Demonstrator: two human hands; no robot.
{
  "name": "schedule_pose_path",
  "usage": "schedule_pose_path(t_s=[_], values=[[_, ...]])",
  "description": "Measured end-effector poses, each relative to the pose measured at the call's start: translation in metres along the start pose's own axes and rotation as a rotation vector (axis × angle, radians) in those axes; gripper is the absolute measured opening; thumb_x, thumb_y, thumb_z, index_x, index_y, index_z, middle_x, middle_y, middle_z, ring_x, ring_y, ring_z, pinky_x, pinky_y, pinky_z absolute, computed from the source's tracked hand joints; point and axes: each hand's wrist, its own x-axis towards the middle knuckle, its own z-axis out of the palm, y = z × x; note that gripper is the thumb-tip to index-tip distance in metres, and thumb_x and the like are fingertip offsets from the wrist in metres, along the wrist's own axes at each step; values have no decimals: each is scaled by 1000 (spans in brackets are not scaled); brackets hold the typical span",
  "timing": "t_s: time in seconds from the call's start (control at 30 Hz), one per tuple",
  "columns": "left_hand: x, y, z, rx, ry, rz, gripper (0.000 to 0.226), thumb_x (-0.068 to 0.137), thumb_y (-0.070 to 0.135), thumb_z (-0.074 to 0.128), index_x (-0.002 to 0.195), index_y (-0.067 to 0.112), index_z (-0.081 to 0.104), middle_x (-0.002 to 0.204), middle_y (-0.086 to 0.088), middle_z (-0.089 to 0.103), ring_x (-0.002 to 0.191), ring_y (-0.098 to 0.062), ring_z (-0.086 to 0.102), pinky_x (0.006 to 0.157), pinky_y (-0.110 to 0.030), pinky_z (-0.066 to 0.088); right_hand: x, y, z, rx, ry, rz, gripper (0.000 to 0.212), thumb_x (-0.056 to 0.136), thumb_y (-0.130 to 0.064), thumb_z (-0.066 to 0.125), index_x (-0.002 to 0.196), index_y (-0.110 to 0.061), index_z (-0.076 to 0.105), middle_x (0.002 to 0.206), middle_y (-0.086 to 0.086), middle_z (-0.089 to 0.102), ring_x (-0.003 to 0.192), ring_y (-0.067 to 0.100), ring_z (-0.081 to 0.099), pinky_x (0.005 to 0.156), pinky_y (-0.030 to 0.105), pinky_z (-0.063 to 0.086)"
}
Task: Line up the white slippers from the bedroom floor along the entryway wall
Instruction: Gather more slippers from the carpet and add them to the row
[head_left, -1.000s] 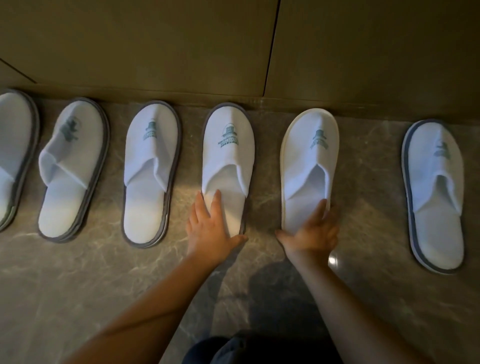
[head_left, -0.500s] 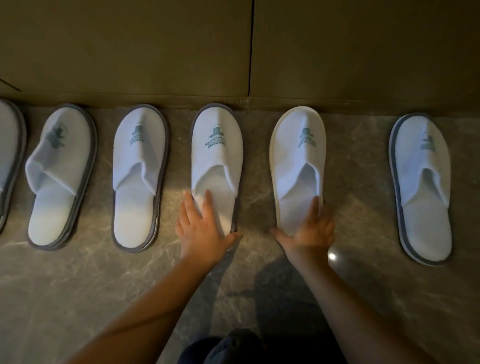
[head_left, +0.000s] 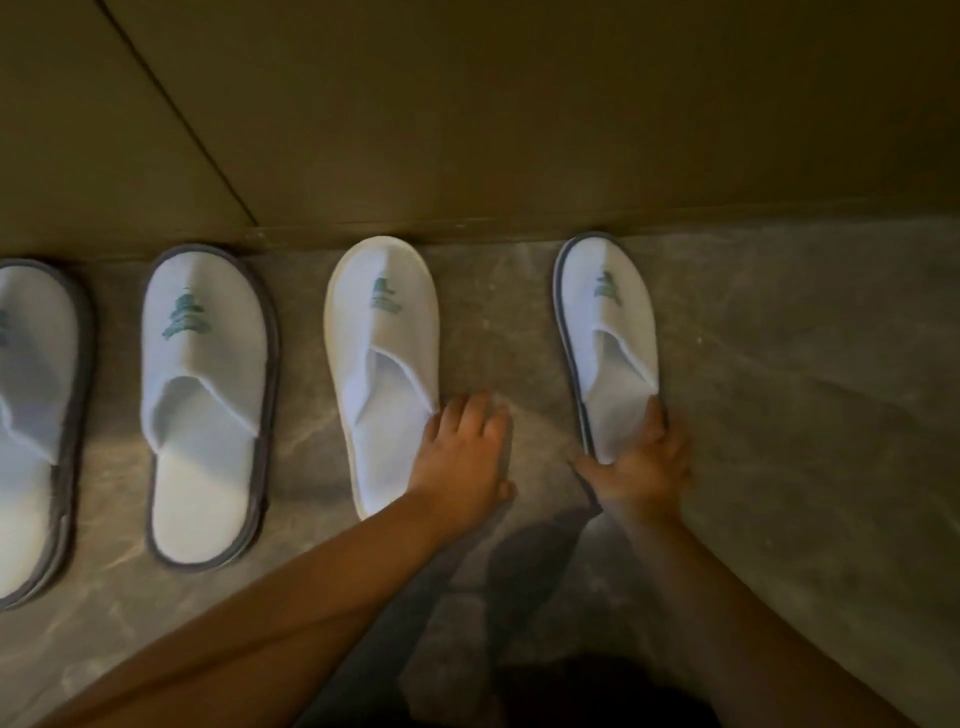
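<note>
White slippers with green logos stand in a row, toes to the wall. From the left I see a cut-off one (head_left: 31, 415), a grey-edged one (head_left: 208, 400), a white-edged one (head_left: 382, 364) and a grey-edged rightmost slipper (head_left: 608, 343). My left hand (head_left: 462, 452) lies flat on the floor, fingers spread, against the right side of the white-edged slipper's heel. My right hand (head_left: 639, 462) cups the heel of the rightmost slipper, thumb on its left edge and fingers along its right edge.
A brown panelled wall (head_left: 519, 130) with a low skirting runs along the slippers' toes. The floor (head_left: 805, 415) is dark marbled stone, bare to the right of the last slipper. My dark-clothed knee shows at the bottom edge.
Both hands have shifted one slipper to the right: the left from the grey-edged slipper to beside the white-edged one, the right from the white-edged slipper to the rightmost. The view has swung right.
</note>
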Motion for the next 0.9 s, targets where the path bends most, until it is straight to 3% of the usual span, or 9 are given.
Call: schedule_pose_path(t_s=[0.1, 0.2, 0.37, 0.53, 0.9], values=[[30, 12, 12, 68, -23, -54, 78, 79, 45, 58, 139, 18, 17, 150, -7, 15, 138, -30, 12, 114, -44, 13, 15, 1, 3, 3, -62, -47, 105, 66, -46, 72, 143, -15, 8, 149, 20, 17, 134, 38, 23, 107, 49, 25], [43, 20, 23, 173, -58, -76, 87, 76, 52, 58, 141, 22, 8, 153, -7, 8, 140, -32, 4, 114, -48, 8, 32, 8, -6, 86, -93, -24, 104, 61, -40, 77, 140, -18, 14, 147, 17, 20, 131, 38, 25, 105, 51, 27], [60, 43, 34, 181, -40, -46, 97, 71, 58, 58, 142, 27, 1, 155, -7, -2, 141, -33, -3, 114, -49, 2, 52, 65, -32, -34, -42, -93, 96, 60, -38, 76, 138, -20, 22, 144, 14, 29, 129, 34, 32, 104, 50, 32], [71, 62, 43, 204, -110, -59, 93, 72, 60, 55, 143, 28, 2, 155, -8, -7, 141, -36, -6, 113, -52, 0, 82, 127, -64, -23, 83, 102, 87, 62, -28, 78, 135, -13, 34, 143, 23, 31, 127, 42, 32, 101, 52, 29], [73, 73, 36, 264, -151, -110, 97, 73, 61, 55, 142, 27, -3, 155, -9, -7, 141, -37, -6, 114, -51, 3, 118, 130, -67, -65, -73, -109, 72, 78, -34, 64, 139, -19, 28, 151, 13, 18, 137, 35, 17, 111, 50, 20]])
